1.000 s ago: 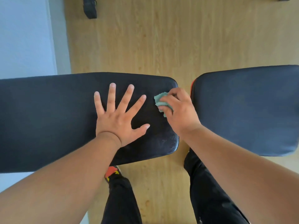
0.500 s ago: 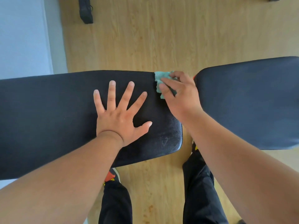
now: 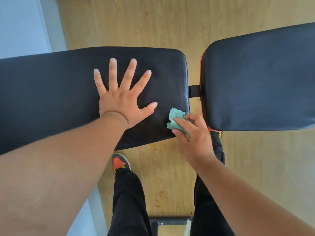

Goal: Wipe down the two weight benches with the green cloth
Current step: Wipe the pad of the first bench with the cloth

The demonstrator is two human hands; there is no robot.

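Wiped left bench pad's near right corner.
Right hand (image 3: 194, 135) pinched green cloth (image 3: 176, 119); left hand (image 3: 121, 97) pressed flat, fingers spread, on left bench pad (image 3: 51, 92). No readable writing.

Left hand (image 3: 121, 101) flat on left bench pad (image 3: 51, 92), fingers spread toward 12 o'clock. Right hand (image 3: 192, 133) pinches green cloth (image 3: 175, 119) at pad's 4 o'clock corner. Right bench pad (image 3: 259, 82) at 3 o'clock, apart across gap. 2 legs in black trousers (image 3: 129, 198) at 6 o'clock on wooden floor (image 3: 136, 23).
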